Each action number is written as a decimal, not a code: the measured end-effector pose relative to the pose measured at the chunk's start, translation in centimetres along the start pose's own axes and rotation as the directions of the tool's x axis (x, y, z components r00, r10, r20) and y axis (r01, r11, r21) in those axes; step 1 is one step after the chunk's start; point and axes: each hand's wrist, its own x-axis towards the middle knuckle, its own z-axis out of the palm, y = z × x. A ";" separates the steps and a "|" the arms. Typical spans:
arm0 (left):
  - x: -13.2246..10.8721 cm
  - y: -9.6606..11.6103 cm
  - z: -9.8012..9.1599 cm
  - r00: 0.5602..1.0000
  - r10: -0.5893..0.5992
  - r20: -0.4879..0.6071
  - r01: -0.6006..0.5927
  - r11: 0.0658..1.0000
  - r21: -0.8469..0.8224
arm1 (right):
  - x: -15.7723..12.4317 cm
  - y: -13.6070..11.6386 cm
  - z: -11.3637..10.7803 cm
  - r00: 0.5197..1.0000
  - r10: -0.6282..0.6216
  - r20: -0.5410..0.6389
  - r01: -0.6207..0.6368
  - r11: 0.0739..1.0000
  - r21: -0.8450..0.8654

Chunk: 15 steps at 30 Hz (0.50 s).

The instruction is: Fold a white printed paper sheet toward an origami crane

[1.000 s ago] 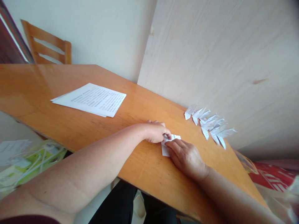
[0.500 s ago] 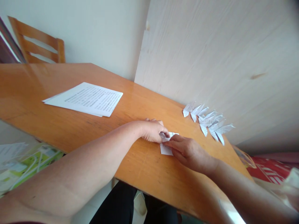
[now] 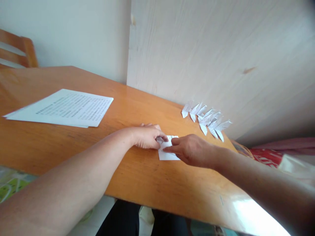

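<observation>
Small white printed paper [image 3: 169, 154], partly folded flat, is lying on the glossy orange wooden table [image 3: 147, 183] between my hands. My left hand [image 3: 147, 136] is curling over its left corner, fingertips pinching it; my right hand [image 3: 193, 150] is nipping its top edge with thumb and forefinger, no longer lying flat across it as a second ago. Pointed folded pieces [image 3: 206, 119] are lying beyond.

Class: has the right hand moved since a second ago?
Yes. The right hand slid rightward off the small paper, toward the folded pieces, uncovering its lower part.
</observation>
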 end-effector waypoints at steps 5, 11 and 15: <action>0.0 0.3 -0.2 1.000 -0.020 0.016 0.020 1.000 -0.007 | -0.9 0.2 -0.1 0.999 -0.004 0.037 0.005 1.000 -0.024; -0.1 0.6 -0.3 0.999 -0.042 0.035 0.042 0.999 0.002 | -2.5 0.6 0.3 1.000 0.017 0.002 -0.017 0.996 0.087; 0.0 0.5 -0.4 0.998 -0.043 0.040 0.043 0.999 -0.002 | -3.5 0.9 0.7 0.999 0.028 -0.033 -0.024 0.992 0.125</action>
